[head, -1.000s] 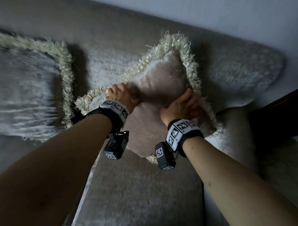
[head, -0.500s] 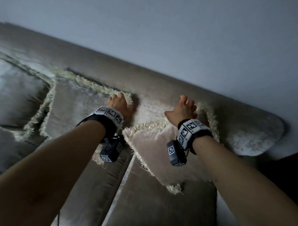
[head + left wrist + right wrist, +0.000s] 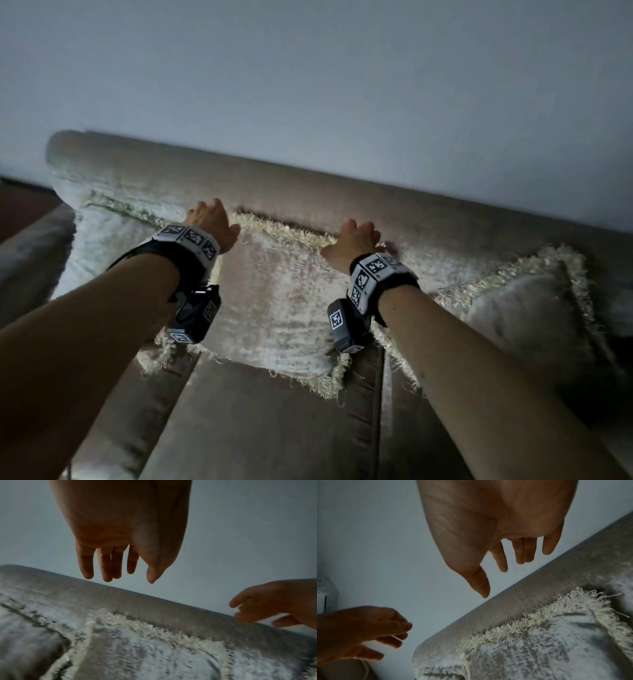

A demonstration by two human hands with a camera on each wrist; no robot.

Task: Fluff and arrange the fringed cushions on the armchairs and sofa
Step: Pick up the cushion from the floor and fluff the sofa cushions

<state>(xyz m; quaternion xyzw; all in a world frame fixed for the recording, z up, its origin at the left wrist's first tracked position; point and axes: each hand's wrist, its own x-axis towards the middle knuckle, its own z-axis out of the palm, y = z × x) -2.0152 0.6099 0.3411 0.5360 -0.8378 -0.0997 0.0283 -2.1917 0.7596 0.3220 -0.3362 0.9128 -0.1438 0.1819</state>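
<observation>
Three pale fringed cushions lean on the beige sofa's backrest [image 3: 359, 195]. In the head view my left hand [image 3: 212, 222] is at the top left corner of the middle cushion [image 3: 277, 298] and my right hand [image 3: 356, 240] at its top right corner. The wrist views show the left hand [image 3: 118, 574] and the right hand [image 3: 498, 574] with fingers loosely spread and nothing in them, hovering above the cushion's fringed top edge [image 3: 513, 628]. Whether any fingertip touches the fringe is unclear. The right cushion [image 3: 524, 315] stands on a corner, tilted. The left cushion [image 3: 99, 246] lies against the rolled arm.
A plain grey wall [image 3: 342, 85] rises behind the sofa. The seat cushions [image 3: 257, 428] stretch out in front of me, with a seam between them. Dark floor [image 3: 24, 209] shows at the far left. The room is dim.
Both hands let go of the tilted right cushion and moved left and up to the middle cushion's top corners. The view swung left with them.
</observation>
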